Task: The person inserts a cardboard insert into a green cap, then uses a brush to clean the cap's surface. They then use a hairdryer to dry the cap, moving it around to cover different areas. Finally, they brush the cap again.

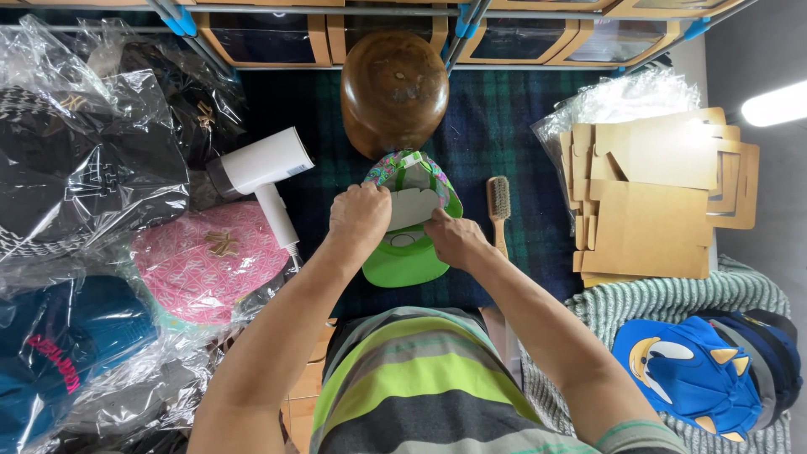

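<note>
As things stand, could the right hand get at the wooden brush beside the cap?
Probably yes. The right hand is on the green cap, and the brush lies just to its right on the dark plaid cloth, nothing between them.

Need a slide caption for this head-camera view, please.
Both hands, left hand and right hand, hold a green-brimmed cap upside down, beside a wooden hat block, brush and hair dryer.
</note>
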